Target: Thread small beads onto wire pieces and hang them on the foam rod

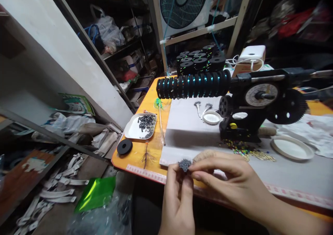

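Observation:
My left hand [178, 196] is closed around a bundle of small grey-headed pieces [185, 165], held heads up over the table's front edge. The stems below the heads are hidden by my fingers. From the right, my right hand [221, 174] brings thumb and fingertips together at the bundle's right edge; whatever lies between them is too small to make out. Behind my hands, two similar grey-headed bundles with pale stems [205, 109] lie by a small round white dish [212, 117] on the grey board [187, 124].
A black winding machine [246, 113] carries a row of black spools [194, 84]. Loose coloured and gold bits [249, 151] lie before it, left of a white lid [292, 148]. Leftward are a white tray [132, 127] of small black pieces and a black disc [124, 147].

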`<state>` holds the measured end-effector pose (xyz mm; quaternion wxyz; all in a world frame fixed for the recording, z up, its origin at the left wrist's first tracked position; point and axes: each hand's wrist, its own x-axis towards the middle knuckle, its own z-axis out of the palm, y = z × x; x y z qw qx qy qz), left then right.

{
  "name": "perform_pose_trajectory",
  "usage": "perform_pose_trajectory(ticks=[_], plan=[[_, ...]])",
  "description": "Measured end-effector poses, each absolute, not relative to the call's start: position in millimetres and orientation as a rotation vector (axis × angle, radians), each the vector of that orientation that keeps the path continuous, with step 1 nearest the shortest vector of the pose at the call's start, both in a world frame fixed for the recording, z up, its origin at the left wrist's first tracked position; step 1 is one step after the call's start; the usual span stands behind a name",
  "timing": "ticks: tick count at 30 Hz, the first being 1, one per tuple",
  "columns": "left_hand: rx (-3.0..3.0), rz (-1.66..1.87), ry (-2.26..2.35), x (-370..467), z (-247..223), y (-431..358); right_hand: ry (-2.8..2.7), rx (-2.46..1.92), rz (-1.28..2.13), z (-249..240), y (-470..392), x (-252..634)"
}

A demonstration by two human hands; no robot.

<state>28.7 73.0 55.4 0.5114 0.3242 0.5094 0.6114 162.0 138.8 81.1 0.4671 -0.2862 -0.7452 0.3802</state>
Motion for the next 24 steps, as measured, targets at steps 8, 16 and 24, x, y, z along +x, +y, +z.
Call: perform_pose_trajectory(ticks=[8, 16, 24], plan=[[0.828, 1.529, 1.232, 30, 50, 79, -1.844, -0.695, 0.923, 81, 138, 163], [0.931, 1.579, 1.434, 31, 36, 69, -1.967, -0.681, 0.844, 79, 133, 162], [0.438, 1.488, 0.822, 27, 51, 72, -1.991, -0.63, 0.939, 76, 134, 163]])
